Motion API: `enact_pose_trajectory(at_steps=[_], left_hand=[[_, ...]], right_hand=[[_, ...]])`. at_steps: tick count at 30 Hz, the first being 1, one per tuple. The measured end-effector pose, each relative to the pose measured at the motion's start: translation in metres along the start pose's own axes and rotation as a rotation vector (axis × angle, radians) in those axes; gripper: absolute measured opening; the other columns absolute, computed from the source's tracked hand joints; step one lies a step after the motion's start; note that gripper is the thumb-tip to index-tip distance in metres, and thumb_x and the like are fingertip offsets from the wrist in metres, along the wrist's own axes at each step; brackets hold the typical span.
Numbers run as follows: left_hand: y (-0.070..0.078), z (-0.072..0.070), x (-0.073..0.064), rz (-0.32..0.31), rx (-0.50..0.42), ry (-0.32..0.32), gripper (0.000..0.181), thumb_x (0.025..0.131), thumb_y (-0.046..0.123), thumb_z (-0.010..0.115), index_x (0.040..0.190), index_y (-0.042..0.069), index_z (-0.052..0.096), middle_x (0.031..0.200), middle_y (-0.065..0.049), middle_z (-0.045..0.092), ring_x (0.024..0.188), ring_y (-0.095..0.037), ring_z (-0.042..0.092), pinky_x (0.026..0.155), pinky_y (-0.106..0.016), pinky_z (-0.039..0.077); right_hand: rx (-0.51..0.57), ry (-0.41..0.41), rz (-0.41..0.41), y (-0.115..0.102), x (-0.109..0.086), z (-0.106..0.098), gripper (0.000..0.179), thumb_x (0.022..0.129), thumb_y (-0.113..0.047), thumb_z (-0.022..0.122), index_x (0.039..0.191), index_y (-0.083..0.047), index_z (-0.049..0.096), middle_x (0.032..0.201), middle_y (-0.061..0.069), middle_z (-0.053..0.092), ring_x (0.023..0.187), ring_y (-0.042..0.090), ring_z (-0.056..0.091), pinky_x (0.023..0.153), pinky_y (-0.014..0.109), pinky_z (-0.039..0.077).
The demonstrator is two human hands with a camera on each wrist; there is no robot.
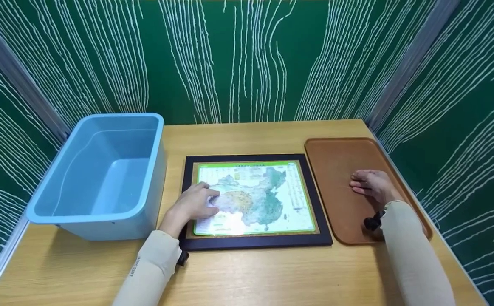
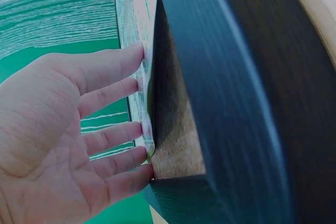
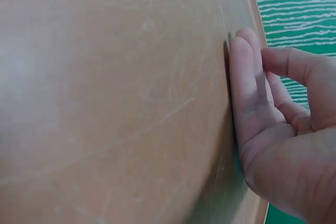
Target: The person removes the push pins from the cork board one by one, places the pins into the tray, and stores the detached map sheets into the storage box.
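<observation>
A map sheet [image 1: 247, 199] with a green border lies on a brown backing [image 2: 181, 150] inside a dark frame [image 1: 259, 243]. My left hand [image 1: 193, 202] is at the map's left side. In the left wrist view its fairly straight fingertips touch the sheet, whose near edge stands slightly off the backing. Over the brown tray [image 1: 331, 178], right of the frame, is my right hand [image 1: 374, 185]. The right wrist view shows its fingers [image 3: 249, 77] loosely bent against the tray surface, thumb near them, with nothing visible in its grasp.
At the left of the wooden table [image 1: 247, 276] stands a deep light-blue bin [image 1: 155, 204], with nothing visible inside. Green panels [image 1: 268, 63] with white wavy lines enclose the back and sides. The tray's raised rim adjoins the frame's right edge.
</observation>
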State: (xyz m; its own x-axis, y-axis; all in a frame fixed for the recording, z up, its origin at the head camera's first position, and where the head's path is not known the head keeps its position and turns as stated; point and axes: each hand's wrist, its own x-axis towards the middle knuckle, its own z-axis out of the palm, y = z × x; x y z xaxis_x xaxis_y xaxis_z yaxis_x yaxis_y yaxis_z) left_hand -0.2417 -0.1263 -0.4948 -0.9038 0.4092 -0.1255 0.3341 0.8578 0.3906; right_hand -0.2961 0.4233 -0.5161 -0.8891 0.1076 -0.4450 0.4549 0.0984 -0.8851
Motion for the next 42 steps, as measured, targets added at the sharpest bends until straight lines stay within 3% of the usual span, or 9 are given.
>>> enact_pose_trajectory(at_steps=[18,28,35,39,42], left_hand=[[0.0009,0.0038,-0.0018,0.004,-0.008,0.01,0.048,0.093,0.034,0.073,0.137,0.016,0.066,0.145,-0.019,0.05,0.134,-0.04,0.045,0.108,-0.057,0.038],[0.0014,0.0008,-0.0017,-0.016,-0.015,0.008,0.05,0.093,0.035,0.072,0.138,0.016,0.065,0.147,-0.018,0.049,0.136,-0.039,0.043,0.109,-0.056,0.037],[0.0006,0.0013,-0.0025,-0.021,-0.017,0.005,0.05,0.093,0.035,0.073,0.139,0.017,0.065,0.149,-0.017,0.048,0.138,-0.038,0.042,0.111,-0.056,0.035],[0.0002,0.0013,-0.0021,-0.006,-0.018,0.009,0.05,0.093,0.035,0.073,0.138,0.017,0.066,0.148,-0.018,0.049,0.137,-0.039,0.043,0.11,-0.056,0.036],[0.0,0.0009,-0.0014,0.004,-0.023,0.011,0.049,0.093,0.034,0.073,0.138,0.016,0.066,0.147,-0.018,0.049,0.136,-0.039,0.043,0.11,-0.056,0.036]], right_hand=[[0.0,-0.035,-0.024,0.002,0.0029,-0.0012,0.042,0.107,-0.017,0.052,0.141,0.005,0.042,0.101,0.004,0.068,0.088,0.016,0.072,0.085,0.032,0.057],[0.008,-0.009,-0.024,0.0022,0.0047,-0.0003,0.039,0.107,-0.021,0.053,0.137,0.002,0.047,0.101,0.004,0.069,0.088,0.016,0.073,0.085,0.032,0.057],[-0.038,0.024,-0.044,0.005,0.0008,0.0033,0.043,0.107,-0.024,0.053,0.142,-0.001,0.044,0.116,0.009,0.061,0.093,0.017,0.072,0.088,0.031,0.055],[-0.073,0.029,-0.087,0.0059,-0.0018,0.0052,0.039,0.107,-0.026,0.054,0.137,-0.004,0.046,0.12,0.013,0.056,0.091,0.016,0.07,0.087,0.029,0.056],[-0.065,0.022,-0.112,0.0045,-0.0022,0.0057,0.033,0.105,-0.024,0.057,0.13,-0.005,0.048,0.112,0.01,0.059,0.085,0.014,0.07,0.082,0.029,0.058]])
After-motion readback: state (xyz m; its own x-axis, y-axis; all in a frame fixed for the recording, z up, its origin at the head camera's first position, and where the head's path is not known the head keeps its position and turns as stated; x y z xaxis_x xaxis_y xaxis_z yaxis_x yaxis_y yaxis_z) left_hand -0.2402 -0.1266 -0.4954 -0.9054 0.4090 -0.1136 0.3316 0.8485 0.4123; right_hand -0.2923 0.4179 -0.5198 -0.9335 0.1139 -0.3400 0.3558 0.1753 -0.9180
